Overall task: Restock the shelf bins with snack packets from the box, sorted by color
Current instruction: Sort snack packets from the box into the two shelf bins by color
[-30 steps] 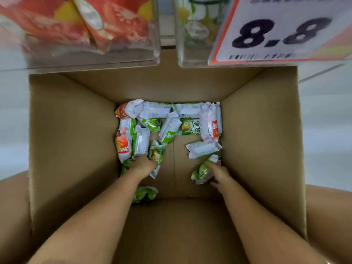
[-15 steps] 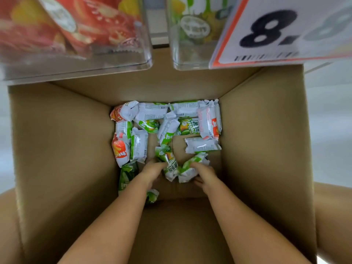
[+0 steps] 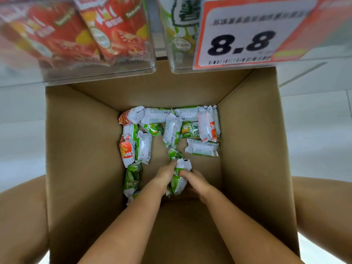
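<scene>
Head view: fingertips hidden behind green packets [image 3: 178, 180].

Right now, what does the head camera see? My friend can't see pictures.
Both hands, left and right, reach deep into a cardboard box and gather green packets between them. More green and red packets lie on the box floor; above, a clear bin holds red packets.
</scene>
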The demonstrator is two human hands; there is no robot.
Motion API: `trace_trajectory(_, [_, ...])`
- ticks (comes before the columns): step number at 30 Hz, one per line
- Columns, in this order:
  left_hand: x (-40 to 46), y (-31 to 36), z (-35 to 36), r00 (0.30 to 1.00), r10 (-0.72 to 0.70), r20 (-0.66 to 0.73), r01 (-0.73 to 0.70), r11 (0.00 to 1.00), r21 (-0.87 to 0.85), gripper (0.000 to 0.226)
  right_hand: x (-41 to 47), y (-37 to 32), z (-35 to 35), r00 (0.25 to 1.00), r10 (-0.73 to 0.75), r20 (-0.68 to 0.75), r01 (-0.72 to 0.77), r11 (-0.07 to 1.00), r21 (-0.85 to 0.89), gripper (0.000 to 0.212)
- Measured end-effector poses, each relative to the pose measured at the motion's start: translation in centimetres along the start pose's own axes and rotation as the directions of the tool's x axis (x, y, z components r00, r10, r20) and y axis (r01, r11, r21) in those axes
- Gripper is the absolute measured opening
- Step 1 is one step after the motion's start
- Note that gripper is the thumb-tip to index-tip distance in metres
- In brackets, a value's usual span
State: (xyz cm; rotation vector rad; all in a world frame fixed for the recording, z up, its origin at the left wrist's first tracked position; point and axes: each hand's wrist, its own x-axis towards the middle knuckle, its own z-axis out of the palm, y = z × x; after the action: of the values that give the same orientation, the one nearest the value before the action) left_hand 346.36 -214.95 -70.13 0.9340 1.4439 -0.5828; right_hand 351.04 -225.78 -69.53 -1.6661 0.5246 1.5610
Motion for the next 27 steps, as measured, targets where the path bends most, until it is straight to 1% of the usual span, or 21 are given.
trace_trajectory(2, [1.0,0.0,0.0,0.996,0.051,-0.076,-0.050,0.999,0.019,0.038,0.2,0.0,-0.3,0.995,0.003,-0.096,0.003,0.998,0.058,0.036])
trace_trajectory(4, [1.9,0.0,0.1,0.973,0.187,-0.134,-0.179,0.982,0.064,0.029,0.9,0.3,-1.5,0.976,0.044,-0.214,-0.018,0.992,0.121,0.036])
trace_trajectory(6, [2.3,0.3,0.4,0.943,0.288,-0.165,-0.271,0.955,0.117,0.027,1.9,0.5,-2.7,0.946,0.093,-0.309,-0.038,0.983,0.178,0.039])
trace_trajectory(8, [2.8,0.8,1.2,0.932,0.311,-0.185,-0.293,0.949,0.119,0.029,2.7,0.8,-3.6,0.928,0.128,-0.349,-0.037,0.966,0.255,0.045])
trace_trajectory(11, [3.7,2.3,2.6,0.961,0.209,-0.182,-0.193,0.976,0.100,0.042,3.4,1.0,-3.9,0.921,0.144,-0.363,-0.012,0.940,0.341,0.043])
trace_trajectory(14, [4.6,3.5,3.8,0.951,0.190,-0.244,-0.174,0.981,0.086,0.047,3.4,0.8,-3.5,0.932,0.139,-0.335,-0.003,0.927,0.374,0.035])
trace_trajectory(17, [4.4,3.5,4.1,0.923,0.150,-0.356,-0.073,0.973,0.220,0.066,3.4,0.7,-2.8,0.946,0.141,-0.292,-0.018,0.922,0.387,0.033])
trace_trajectory(18, [4.2,3.3,3.9,0.916,0.123,-0.383,-0.039,0.975,0.221,0.071,3.4,0.7,-2.4,0.948,0.145,-0.285,-0.024,0.920,0.390,0.034])
trace_trajectory(20, [3.6,2.7,3.3,0.923,0.057,-0.380,-0.002,0.990,0.144,0.073,3.1,0.7,-2.0,0.948,0.166,-0.272,-0.038,0.905,0.423,0.035])
trace_trajectory(22, [2.9,1.8,2.1,0.956,0.018,-0.292,-0.016,1.000,0.011,0.059,2.6,0.8,-1.7,0.955,0.172,-0.241,-0.037,0.877,0.478,0.035])
trace_trajectory(24, [1.4,0.9,0.8,0.980,0.016,-0.197,-0.053,0.982,-0.182,0.041,2.0,1.0,-1.7,0.970,0.133,-0.203,-0.006,0.848,0.531,0.036])
trace_trajectory(25, [0.6,0.5,0.1,0.984,0.035,-0.172,-0.076,0.969,-0.235,0.036,1.4,0.9,-1.8,0.980,0.093,-0.175,0.020,0.832,0.555,0.037])
trace_trajectory(26, [-0.3,0.3,-0.3,0.987,0.060,-0.149,-0.097,0.963,-0.252,0.033,0.8,0.6,-1.8,0.989,0.038,-0.140,0.052,0.809,0.585,0.037])
trace_trajectory(27, [-1.2,0.0,-0.7,0.988,0.093,-0.126,-0.120,0.966,-0.228,0.027,0.1,0.2,-1.8,0.995,-0.023,-0.099,0.080,0.775,0.627,0.036])
